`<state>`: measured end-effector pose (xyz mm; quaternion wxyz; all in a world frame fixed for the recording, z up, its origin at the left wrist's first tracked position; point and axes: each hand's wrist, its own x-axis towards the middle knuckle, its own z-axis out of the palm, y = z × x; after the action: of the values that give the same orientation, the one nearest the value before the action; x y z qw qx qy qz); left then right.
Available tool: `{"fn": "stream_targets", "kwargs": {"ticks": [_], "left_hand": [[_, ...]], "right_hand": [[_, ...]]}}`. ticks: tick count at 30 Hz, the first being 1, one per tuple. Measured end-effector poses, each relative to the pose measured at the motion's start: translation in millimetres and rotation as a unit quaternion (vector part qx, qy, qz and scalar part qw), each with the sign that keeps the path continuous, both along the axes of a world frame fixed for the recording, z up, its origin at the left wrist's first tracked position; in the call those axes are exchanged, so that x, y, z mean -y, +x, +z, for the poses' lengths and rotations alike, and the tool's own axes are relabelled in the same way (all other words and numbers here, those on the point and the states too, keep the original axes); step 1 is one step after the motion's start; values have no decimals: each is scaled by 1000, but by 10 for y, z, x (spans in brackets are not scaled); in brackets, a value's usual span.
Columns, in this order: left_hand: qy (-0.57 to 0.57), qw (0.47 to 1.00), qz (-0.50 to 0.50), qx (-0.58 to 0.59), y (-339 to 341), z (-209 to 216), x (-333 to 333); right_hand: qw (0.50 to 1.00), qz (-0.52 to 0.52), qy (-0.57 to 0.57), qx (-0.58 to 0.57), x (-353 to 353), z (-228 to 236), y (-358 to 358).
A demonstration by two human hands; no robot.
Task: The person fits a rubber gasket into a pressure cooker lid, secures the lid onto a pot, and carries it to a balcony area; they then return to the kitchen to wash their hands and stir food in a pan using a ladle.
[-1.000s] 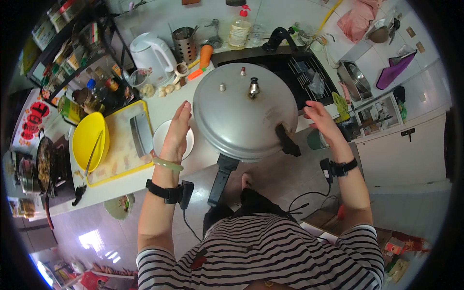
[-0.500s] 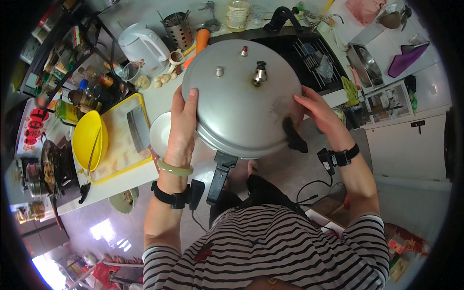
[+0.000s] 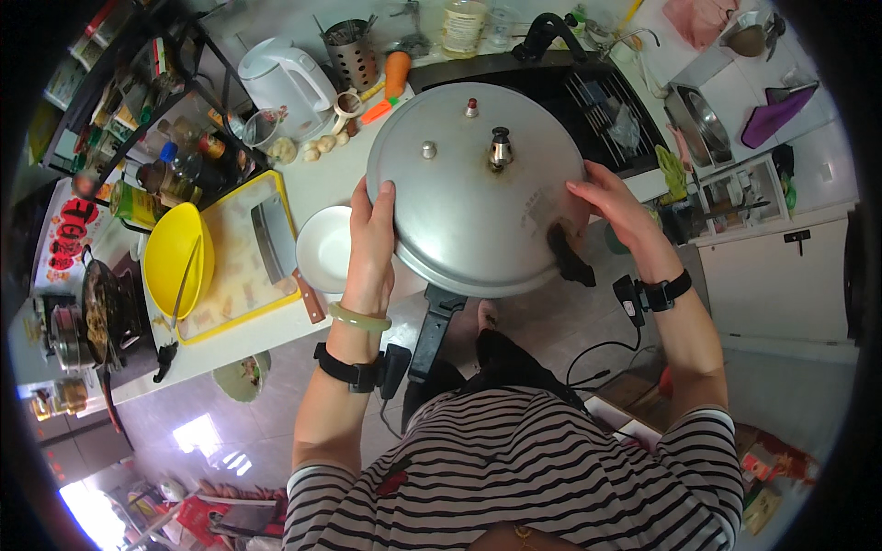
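Between my two hands I hold a large silver pressure cooker [image 3: 469, 211], its lid on top with a weight valve and two small knobs. My left hand [image 3: 372, 234] grips its left side, the thumb lying on the lid's edge. On the right side my right hand [image 3: 617, 202] clasps the rim, its lower fingers hidden behind the pot. One long black handle [image 3: 435, 331] points toward me, and a short black one juts out near my right hand. Left of the cooker, a white bowl [image 3: 323, 248] sits on the counter, partly covered by my left hand.
On the left counter lie a cutting board [image 3: 230, 289] with a cleaver [image 3: 273, 241], and a yellow basin [image 3: 179, 239]. A white kettle [image 3: 280, 87], a carrot [image 3: 397, 72] and garlic stand farther back. Behind the cooker is a black sink [image 3: 514, 73] with a faucet. A wok [image 3: 99, 294] is far left.
The cooker and both hands have shifted slightly to the right in the picture. More of the white bowl and the cleaver's handle now shows. My grip looks the same.
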<state>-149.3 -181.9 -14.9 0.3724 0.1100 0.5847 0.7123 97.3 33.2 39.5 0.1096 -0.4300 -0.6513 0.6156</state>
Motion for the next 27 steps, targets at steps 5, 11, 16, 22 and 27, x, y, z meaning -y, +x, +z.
{"fn": "stream_targets", "kwargs": {"ticks": [5, 11, 16, 22, 27], "left_hand": [[-10, 1000, -9, 4, 16, -69, 3], [-16, 1000, -1, -8, 44, -83, 22], [-8, 1000, 15, 6, 94, -108, 70], [5, 1000, 13, 1, 152, -161, 74], [10, 999, -48, -7, 87, -174, 74]], "right_hand": [[999, 9, 22, 23, -17, -51, 13], [999, 38, 15, 31, -122, -75, -4], [997, 65, 19, 21, -138, -88, -25], [988, 121, 71, 68, -263, -308, 70], [976, 109, 136, 131, -298, -359, 112]]}}
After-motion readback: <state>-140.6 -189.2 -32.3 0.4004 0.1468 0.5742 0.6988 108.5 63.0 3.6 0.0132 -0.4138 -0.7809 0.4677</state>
